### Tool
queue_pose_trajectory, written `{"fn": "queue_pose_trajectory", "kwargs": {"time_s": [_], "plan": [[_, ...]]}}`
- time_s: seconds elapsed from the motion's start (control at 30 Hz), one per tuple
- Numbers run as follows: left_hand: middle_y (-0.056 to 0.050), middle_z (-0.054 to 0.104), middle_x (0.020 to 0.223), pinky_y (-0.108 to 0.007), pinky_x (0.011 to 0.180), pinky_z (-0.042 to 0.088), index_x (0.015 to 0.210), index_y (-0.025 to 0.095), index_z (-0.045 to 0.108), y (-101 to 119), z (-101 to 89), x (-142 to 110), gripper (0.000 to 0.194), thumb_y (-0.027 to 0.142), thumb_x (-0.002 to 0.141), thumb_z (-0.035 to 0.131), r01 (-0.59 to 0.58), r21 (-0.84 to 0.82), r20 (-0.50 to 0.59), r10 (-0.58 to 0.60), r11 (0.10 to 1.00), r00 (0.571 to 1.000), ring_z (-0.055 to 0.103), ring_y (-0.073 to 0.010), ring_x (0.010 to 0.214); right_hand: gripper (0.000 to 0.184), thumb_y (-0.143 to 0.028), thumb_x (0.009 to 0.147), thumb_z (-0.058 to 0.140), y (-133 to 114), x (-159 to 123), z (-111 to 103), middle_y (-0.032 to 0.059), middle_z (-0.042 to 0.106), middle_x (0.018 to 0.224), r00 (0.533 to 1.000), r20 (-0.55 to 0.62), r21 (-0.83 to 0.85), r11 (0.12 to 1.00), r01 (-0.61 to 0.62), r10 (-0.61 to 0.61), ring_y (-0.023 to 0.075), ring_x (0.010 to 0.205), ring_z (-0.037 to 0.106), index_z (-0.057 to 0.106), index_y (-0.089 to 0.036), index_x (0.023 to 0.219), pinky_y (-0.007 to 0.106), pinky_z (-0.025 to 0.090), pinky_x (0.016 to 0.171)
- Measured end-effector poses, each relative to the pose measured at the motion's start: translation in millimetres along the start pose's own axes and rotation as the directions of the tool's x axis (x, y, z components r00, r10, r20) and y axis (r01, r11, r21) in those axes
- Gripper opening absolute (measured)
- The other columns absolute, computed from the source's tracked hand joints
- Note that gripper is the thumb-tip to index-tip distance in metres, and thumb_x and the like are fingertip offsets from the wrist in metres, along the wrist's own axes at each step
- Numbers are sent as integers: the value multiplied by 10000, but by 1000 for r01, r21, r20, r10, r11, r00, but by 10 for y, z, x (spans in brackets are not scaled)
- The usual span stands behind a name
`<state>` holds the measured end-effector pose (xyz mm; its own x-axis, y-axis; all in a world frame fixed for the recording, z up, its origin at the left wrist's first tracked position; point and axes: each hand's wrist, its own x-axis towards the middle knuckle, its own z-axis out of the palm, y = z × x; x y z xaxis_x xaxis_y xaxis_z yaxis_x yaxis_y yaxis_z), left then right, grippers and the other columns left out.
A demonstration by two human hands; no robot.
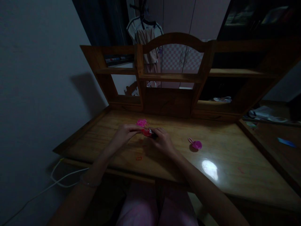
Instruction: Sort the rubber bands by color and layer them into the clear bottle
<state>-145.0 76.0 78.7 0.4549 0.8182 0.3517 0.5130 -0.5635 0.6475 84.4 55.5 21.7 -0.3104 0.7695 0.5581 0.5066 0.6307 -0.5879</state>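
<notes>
My left hand (127, 133) and my right hand (162, 139) meet above the middle of the desk, both closed on a small red object (146, 132) with a dark end. The left fingers pinch its red side, and the right fingers cover most of the dark part. Its exact kind is too dim to make out. Just behind the left fingertips lies a heap of small pink pieces (141, 122). An orange link-like loop (139, 158) rests nearer the front edge. To the right of my right hand, a little pink cup with a looped handle (196, 144) lies tipped over.
The wooden desk (98, 135) has a shelf unit (166, 76) along its back. A wall (42, 94) borders the left, where a white cable (68, 174) hangs. A small reddish piece (241, 169) lies at the right, and a bright reflection shines on the surface.
</notes>
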Motion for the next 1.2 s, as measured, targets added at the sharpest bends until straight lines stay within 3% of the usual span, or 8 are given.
{"fn": "queue_pose_trajectory", "kwargs": {"time_s": [0.17,0.4,0.63,0.9,1.2], "plan": [[-44,703,1177,-394,996,496,1143,257,700,62,-4,-30,276,236,924,533,-102,41,71,99,994,993,651,-212,1090,458,-245,838,648,19,6,2,79,651,1150,1000,-14,22,1000,-12,13,238,1048,586,570,-254,1289,384,469,914],[-32,686,981,-335,817,542,921,252,755,159,25,-25,131,328,845,681,-117,159,-201,148,980,968,657,-181,895,463,-262,834,663,8,-7,19,67,652,1178,1000,-5,118,993,12,-12,226,1075,588,573,-259,1288,375,465,933],[-27,719,1040,-354,883,536,1059,265,722,253,-16,-75,200,309,917,587,-147,176,-115,168,974,979,670,-182,941,463,-258,833,662,-2,5,37,66,655,1189,1000,-29,150,988,16,-11,227,1084,589,576,-255,1288,382,457,945],[-53,693,1001,-378,878,542,1011,228,717,237,52,-72,178,305,911,591,-170,303,-178,231,938,957,635,-189,959,474,-255,836,661,-35,15,6,68,658,1184,999,-38,159,987,14,-8,225,1077,593,570,-252,1301,376,457,944],[-72,601,1063,-419,929,512,992,215,707,288,93,-33,161,227,898,576,-225,321,-153,285,920,946,577,-209,1047,457,-266,841,657,-10,15,8,73,662,1161,999,-32,135,991,18,-14,226,1059,593,574,-245,1289,374,460,932]]}}
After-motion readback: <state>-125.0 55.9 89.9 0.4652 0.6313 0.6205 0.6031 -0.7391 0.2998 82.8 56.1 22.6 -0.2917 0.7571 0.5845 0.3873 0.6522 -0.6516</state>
